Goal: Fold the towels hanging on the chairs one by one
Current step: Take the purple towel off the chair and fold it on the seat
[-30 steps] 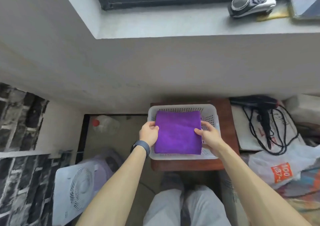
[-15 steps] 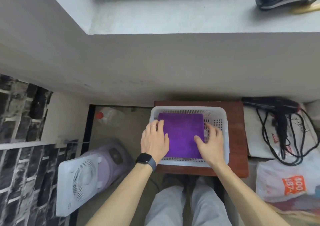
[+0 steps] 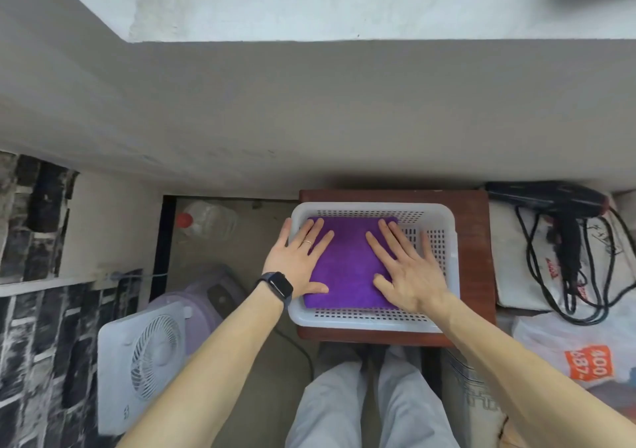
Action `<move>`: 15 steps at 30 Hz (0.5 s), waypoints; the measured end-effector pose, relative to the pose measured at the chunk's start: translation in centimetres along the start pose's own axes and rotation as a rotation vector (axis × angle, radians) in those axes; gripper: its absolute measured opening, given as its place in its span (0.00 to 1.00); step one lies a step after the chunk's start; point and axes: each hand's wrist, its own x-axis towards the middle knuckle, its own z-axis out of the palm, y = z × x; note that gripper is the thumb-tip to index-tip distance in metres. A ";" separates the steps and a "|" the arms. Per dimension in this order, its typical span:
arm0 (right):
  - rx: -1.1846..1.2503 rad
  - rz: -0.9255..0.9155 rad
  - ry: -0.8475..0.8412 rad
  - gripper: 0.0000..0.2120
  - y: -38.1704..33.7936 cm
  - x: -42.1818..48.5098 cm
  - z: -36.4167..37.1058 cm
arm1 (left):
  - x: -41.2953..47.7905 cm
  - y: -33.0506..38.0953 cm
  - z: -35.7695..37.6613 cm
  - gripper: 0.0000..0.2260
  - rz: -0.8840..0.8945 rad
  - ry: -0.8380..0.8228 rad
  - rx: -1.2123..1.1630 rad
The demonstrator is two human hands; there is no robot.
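Grey wall (image 3: pixel 309 103) and a pale window sill (image 3: pixel 344 0) fill the far half of the view as we look down. Below them, centre-right, sits a small brown wooden desk (image 3: pixel 471 227) w/ a white perforated plastic basket (image 3: pixel 444 220) on top.

A purple towel (image 3: pixel 347 262), folded into a neat rectangle, lies flat inside the basket, toward its left side; bare perforated floor shows to the right of it.

Our left hand (image 3: pixel 296 262) rests flat on the towel's left part, fingers straight and spread, gripping nothing; the outermost finger reaches over the basket's left rim. It wears a thin ring (image 3: pixel 307 242), and a dark smartwatch (image 3: pixel 277 284) sits on the wrist. Our right hand (image 3: pixel 409 272) lies flat on the towel's right part, fingers also straight and spread, holding nothing; its outer fingers extend past the towel's edge over the basket floor.

On the floor at left: a white box fan (image 3: pixel 144 361) and, farther off, a clear bottle w/ a red cap (image 3: pixel 206 222). Right of the desk: a black hair dryer (image 3: pixel 557 203) w/ looped cord, and nearer, a white plastic bag (image 3: pixel 568 354) w/ an orange label. Our legs in light grey trousers (image 3: pixel 344 406) show at bottom centre.
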 end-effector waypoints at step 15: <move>-0.003 0.060 -0.068 0.35 -0.5 0.6 0.6 | 1.1 1.1 0.1 0.49 -0.072 -0.079 0.090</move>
